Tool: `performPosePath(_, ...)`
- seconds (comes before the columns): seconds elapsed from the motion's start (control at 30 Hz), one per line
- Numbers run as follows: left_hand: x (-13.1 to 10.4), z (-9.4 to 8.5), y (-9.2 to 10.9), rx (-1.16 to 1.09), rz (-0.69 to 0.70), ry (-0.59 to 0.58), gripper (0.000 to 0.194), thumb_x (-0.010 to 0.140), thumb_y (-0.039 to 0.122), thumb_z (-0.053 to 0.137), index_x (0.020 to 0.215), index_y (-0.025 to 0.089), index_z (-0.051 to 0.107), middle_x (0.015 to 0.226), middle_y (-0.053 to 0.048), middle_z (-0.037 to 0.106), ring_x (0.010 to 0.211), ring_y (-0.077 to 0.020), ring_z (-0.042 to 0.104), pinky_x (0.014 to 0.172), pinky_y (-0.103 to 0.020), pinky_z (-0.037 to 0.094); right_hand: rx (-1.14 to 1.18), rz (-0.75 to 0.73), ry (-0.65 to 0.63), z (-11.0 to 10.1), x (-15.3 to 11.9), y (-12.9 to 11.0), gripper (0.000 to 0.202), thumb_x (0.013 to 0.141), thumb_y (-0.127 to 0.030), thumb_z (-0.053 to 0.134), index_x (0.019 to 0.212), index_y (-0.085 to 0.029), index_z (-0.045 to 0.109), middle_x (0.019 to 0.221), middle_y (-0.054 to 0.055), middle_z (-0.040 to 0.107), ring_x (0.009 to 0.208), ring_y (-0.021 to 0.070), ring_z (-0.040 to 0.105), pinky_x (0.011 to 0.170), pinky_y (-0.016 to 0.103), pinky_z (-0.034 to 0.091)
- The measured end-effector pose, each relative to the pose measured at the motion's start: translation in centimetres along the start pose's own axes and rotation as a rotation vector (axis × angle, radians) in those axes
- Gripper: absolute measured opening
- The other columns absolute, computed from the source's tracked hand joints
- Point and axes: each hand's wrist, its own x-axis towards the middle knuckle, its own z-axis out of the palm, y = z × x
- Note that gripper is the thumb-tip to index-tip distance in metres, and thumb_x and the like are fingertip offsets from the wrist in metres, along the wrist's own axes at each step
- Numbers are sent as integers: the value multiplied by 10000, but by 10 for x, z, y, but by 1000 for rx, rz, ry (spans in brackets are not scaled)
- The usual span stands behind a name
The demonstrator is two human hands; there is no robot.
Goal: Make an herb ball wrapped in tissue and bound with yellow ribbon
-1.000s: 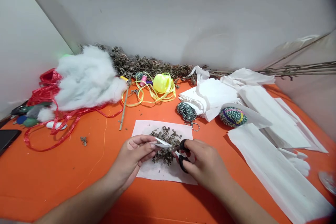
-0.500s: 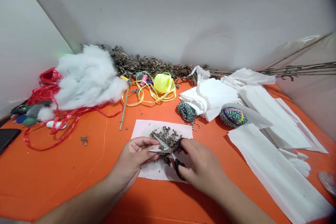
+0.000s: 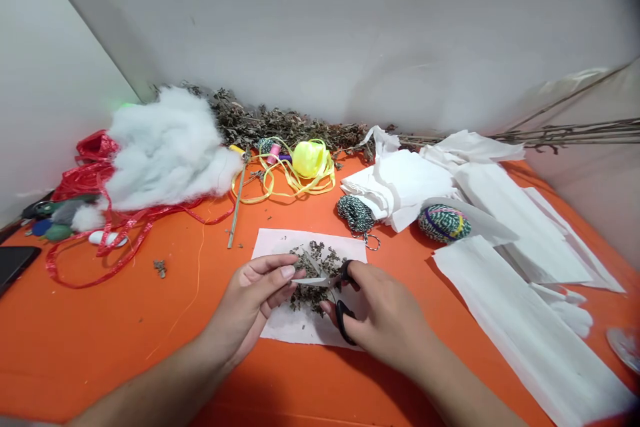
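My right hand (image 3: 387, 313) grips black-handled scissors (image 3: 320, 278), fingers and thumb through the loops, blades spread apart and pointing left. Right at the blades, my left hand (image 3: 260, 287) is closed in a pinch, thumb against fingers. Between its fingertips is what looks like a small bit of dried plant, mostly hidden by the fingers. Beneath both hands lies a square of white cloth or paper (image 3: 280, 328). Crumbled dried leaves (image 3: 313, 297) are heaped on its middle, partly behind the scissors.
White fluffy stuffing (image 3: 167, 153) and red ribbon (image 3: 133, 260) lie at left. Dried branches (image 3: 290, 123) run along the wall behind yellow ribbon (image 3: 310, 159). White sheets (image 3: 525, 227), a green-white cord bundle (image 3: 356, 213) and a wound ball (image 3: 444, 223) are at right.
The scissors have turned and shifted slightly, and their handles sit a little closer together. My left fingers have moved slightly at the blades. The surroundings look the same.
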Motion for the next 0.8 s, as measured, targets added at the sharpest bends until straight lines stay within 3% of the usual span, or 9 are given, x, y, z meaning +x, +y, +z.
performPosePath(0.27, -4, 1, -4, 77, 11, -97, 271, 598, 177, 907, 776, 142, 706, 730, 14, 701, 612, -63, 652, 601, -127, 565, -4, -18, -31, 3, 0, -4, 207, 812, -330, 636, 808, -216, 463, 801, 45, 626, 690, 194, 538, 577, 270, 352)
performPosePath(0.5, -3, 1, -3, 80, 32, -142, 391, 571, 136, 906, 851, 159, 634, 772, 0, 724, 644, -106, 692, 619, -172, 578, -21, -30, -33, 4, -2, 3, 159, 789, -178, 577, 738, -222, 433, 674, -7, 571, 578, 147, 474, 537, 243, 286)
performPosePath(0.67, -4, 0, -1, 86, 34, -122, 393, 599, 162, 902, 870, 166, 618, 763, 3, 732, 677, -115, 709, 620, -165, 580, -39, -20, -11, 7, -2, 7, 248, 847, -202, 556, 677, -227, 377, 593, -31, 508, 515, 130, 407, 506, 246, 232)
performPosePath(0.8, -2, -1, 0, 64, 46, -62, 429, 604, 178, 907, 936, 173, 635, 799, 7, 736, 673, -99, 696, 628, -173, 594, 6, -11, -11, 3, -1, 2, 218, 838, -282, 611, 739, -227, 425, 695, -3, 585, 591, 151, 486, 537, 245, 308)
